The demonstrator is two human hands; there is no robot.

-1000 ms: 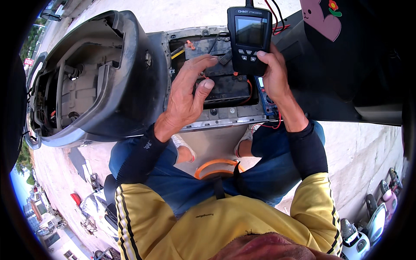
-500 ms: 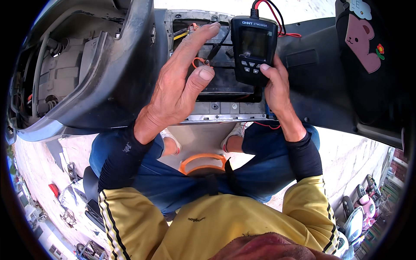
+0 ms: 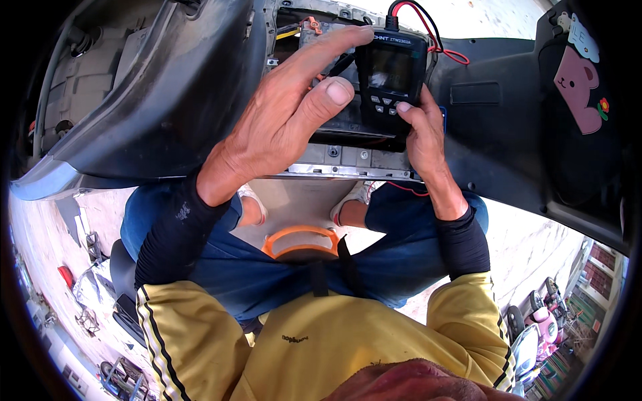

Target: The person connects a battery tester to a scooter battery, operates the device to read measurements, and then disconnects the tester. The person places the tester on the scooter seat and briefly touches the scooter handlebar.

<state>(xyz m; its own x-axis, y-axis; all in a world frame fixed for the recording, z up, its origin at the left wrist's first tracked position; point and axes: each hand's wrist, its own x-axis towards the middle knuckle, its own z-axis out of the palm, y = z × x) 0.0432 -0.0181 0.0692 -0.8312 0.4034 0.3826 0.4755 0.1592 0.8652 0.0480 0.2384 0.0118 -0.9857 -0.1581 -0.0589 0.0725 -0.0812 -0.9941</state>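
Pale concrete ground [image 3: 525, 234] spreads outdoors in sunlight, with small parked vehicles [image 3: 545, 326] at the right rim. Across it stands a dark plastic scooter body [image 3: 200, 100]; at its left end, a grey moulded hollow [image 3: 87, 100] contains a bent tube. Midway, an open compartment with a metal rim [image 3: 334, 169] holds a dark block-shaped battery [image 3: 358, 121], partly hidden, along with a yellow strip [image 3: 287, 33] and an orange terminal piece [image 3: 314, 25]. To the right, beyond the flat dark footboard [image 3: 495, 127], is a black pouch [image 3: 568, 160] with a pink bear decoration [image 3: 576, 93] and a white cloud-shaped patch [image 3: 584, 41] bearing lettering.

The left hand [image 3: 281, 113] is spread over the compartment's left part, thumb and forefinger apart; the forefinger's tip is at the upper left corner of a black handheld tester [image 3: 394, 73], and whether they touch cannot be told. The tester is above the compartment's right part, clamped in the right hand [image 3: 426, 137], whose thumb lies at the pale buttons [image 3: 376, 100] below its dark rectangular screen [image 3: 390, 69]. Light lettering runs above the screen. A red cable [image 3: 461, 58] loops near its upper end.
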